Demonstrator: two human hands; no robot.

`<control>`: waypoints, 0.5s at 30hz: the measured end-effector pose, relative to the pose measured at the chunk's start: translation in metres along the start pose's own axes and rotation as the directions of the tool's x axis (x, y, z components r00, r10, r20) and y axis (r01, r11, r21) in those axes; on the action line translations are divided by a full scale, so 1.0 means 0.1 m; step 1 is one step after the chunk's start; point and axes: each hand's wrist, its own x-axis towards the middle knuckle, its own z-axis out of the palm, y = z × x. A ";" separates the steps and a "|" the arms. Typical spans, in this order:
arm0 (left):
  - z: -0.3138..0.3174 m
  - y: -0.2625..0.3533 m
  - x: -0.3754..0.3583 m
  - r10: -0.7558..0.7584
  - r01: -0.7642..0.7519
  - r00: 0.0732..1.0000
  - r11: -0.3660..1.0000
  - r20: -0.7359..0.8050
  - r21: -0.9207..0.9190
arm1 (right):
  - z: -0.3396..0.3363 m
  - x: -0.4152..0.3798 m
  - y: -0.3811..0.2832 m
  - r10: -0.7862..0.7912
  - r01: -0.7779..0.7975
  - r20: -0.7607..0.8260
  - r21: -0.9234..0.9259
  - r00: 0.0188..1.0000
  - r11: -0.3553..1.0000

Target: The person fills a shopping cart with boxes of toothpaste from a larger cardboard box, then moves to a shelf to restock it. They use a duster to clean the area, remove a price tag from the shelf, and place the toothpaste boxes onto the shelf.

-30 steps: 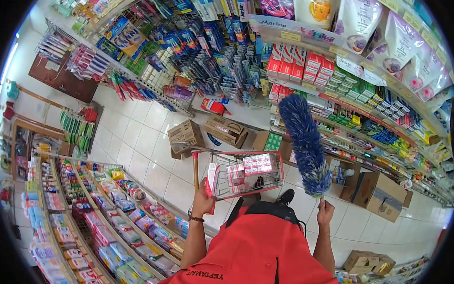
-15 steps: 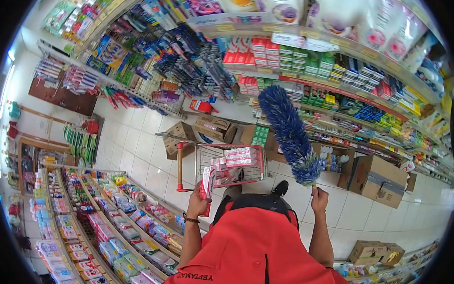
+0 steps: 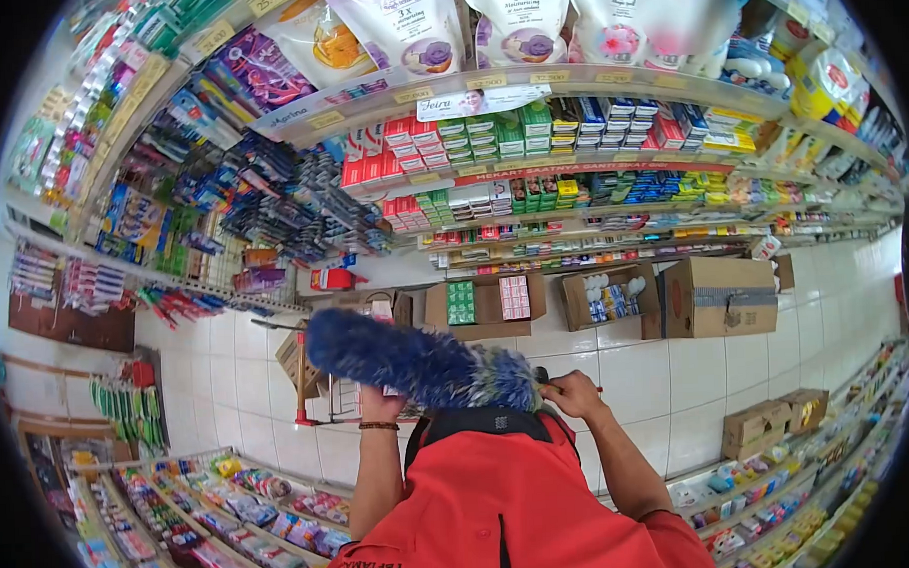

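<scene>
My right hand (image 3: 575, 394) is closed round the handle of a blue feather-like duster (image 3: 407, 361). The duster lies nearly level across the front of my body, its fluffy head towards the left. Behind its lower edge is my left hand (image 3: 382, 403), with a beaded bracelet at the wrist. The duster covers the fingers of this hand, so what they hold is hidden. A shopping cart (image 3: 301, 379) with a red handle stands just beyond my left hand, mostly covered by the duster.
Shelves of small boxes (image 3: 509, 132) and pouches (image 3: 416, 30) run across the front. Open cartons (image 3: 485, 308) and a large closed carton (image 3: 720, 297) stand on the tiled floor (image 3: 628, 378) below. More shelves (image 3: 212, 513) lie at the lower left, with cartons (image 3: 758, 429) at the right.
The duster has swung from upright to nearly level, its head now left over the cart. The red and white box in my left hand is no longer clearly visible. The view has turned right.
</scene>
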 end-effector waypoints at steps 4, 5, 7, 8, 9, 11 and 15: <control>-0.34 0.28 0.37 -0.266 0.272 0.914 0.962 0.308 0.025 | 0.33 0.33 -0.27 0.079 -0.087 -0.169 -0.042 0.983 0.995; -0.29 0.35 0.32 -0.286 0.285 0.891 0.957 0.353 0.055 | 0.46 0.41 -0.32 0.112 -0.123 -0.297 -0.018 0.948 0.992; -0.26 0.45 0.21 -0.291 0.290 0.874 0.955 0.390 0.062 | 0.59 0.41 -0.45 0.174 -0.175 -0.336 0.028 0.926 0.984; -0.27 0.52 0.20 -0.284 0.277 0.868 0.958 0.408 0.076 | 0.62 0.47 -0.50 0.221 -0.209 -0.375 0.073 0.900 0.975; -0.28 0.63 0.22 -0.273 0.261 0.862 0.961 0.427 0.087 | 0.70 0.44 -0.59 0.201 -0.140 -0.400 0.175 0.894 0.975; -0.33 0.85 0.34 -0.263 0.251 0.891 0.965 0.369 0.080 | 0.88 0.29 -0.66 0.142 -0.083 -0.350 0.179 0.926 0.980; -0.33 1.00 0.50 -0.175 0.174 0.973 0.985 0.153 0.021 | 1.03 0.18 -0.80 0.037 -0.040 -0.257 -0.004 0.966 0.999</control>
